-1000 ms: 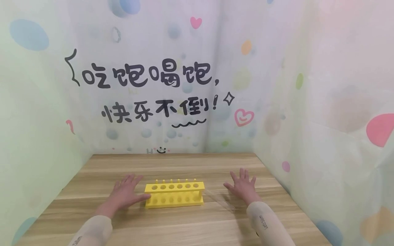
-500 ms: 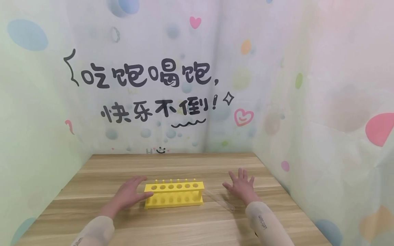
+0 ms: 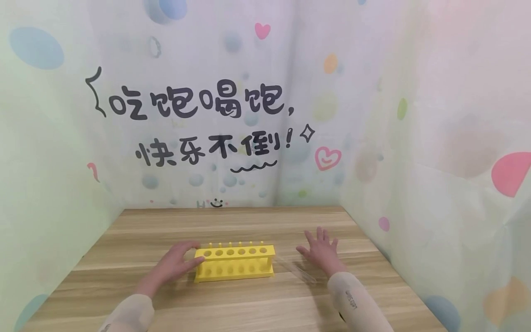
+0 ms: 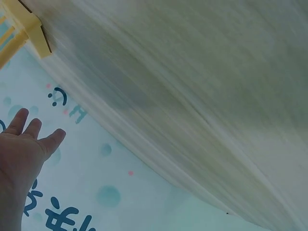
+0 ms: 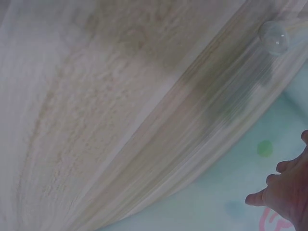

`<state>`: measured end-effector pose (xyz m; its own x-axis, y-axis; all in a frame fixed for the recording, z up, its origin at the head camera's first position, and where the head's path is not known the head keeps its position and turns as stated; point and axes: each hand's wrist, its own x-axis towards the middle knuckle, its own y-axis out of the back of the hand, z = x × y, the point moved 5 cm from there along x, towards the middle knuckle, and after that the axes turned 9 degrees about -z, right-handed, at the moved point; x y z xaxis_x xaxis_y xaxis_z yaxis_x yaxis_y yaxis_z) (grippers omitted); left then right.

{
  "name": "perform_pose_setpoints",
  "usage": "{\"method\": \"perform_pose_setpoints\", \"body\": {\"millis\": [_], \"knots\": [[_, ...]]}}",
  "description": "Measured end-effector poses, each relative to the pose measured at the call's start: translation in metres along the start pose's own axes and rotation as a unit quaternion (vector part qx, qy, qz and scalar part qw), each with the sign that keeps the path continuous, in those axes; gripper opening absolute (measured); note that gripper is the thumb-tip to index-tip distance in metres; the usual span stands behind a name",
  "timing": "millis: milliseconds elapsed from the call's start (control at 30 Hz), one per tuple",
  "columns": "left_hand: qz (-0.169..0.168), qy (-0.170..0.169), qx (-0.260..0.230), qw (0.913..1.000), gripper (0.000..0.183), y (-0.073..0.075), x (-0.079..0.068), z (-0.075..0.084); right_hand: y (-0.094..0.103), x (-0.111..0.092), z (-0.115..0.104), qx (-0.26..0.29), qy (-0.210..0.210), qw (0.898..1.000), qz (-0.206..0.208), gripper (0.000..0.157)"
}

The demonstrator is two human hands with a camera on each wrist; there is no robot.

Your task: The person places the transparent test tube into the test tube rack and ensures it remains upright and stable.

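A yellow test tube rack (image 3: 234,278) stands upright on the wooden table, with a row of holes in its top board and short pegs along the back. My left hand (image 3: 172,265) grips its left end, thumb on the front side and index finger round the back. In the left wrist view, the rack's end (image 4: 32,26) shows at the top left, above the other fingers of my left hand (image 4: 24,154). A clear test tube (image 3: 305,275) lies slanted to the right of the rack. Beyond it, my right hand (image 3: 323,256) is spread with nothing in it.
Printed curtains (image 3: 232,184) with dots and black writing close off the back and both sides of the wooden table (image 3: 232,306). In the right wrist view, the rounded clear end of the test tube (image 5: 274,37) shows at the upper right.
My left hand has moved right to the rack's end, and its index finger and thumb have closed in on it. My right hand has drifted slightly left, still spread. The rack stays in place.
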<state>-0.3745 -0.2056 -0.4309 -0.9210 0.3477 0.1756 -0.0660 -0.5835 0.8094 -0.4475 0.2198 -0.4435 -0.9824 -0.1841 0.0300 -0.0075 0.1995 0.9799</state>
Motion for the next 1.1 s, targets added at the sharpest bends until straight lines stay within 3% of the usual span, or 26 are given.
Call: {"method": "perform_pose_setpoints", "body": {"millis": [167, 600, 900, 1100], "knots": [[0.009, -0.016, -0.007, 0.9998, 0.049, -0.001, 0.001, -0.002, -0.003, 0.004, -0.006, 0.026, 0.005, 1.0, 0.002, 0.07], [0.025, -0.011, -0.019, 0.9995, 0.048, -0.007, 0.0, -0.005, -0.006, 0.009, -0.03, 0.101, 0.005, 0.994, 0.032, 0.058], [0.022, 0.009, -0.033, 0.9992, 0.055, -0.009, -0.002, -0.006, -0.012, 0.007, -0.052, 0.142, 0.007, 0.99, 0.016, 0.051], [0.022, 0.013, -0.039, 0.9989, 0.055, -0.01, -0.002, -0.007, -0.018, 0.007, -0.06, 0.136, 0.004, 0.991, 0.007, 0.048]]}}
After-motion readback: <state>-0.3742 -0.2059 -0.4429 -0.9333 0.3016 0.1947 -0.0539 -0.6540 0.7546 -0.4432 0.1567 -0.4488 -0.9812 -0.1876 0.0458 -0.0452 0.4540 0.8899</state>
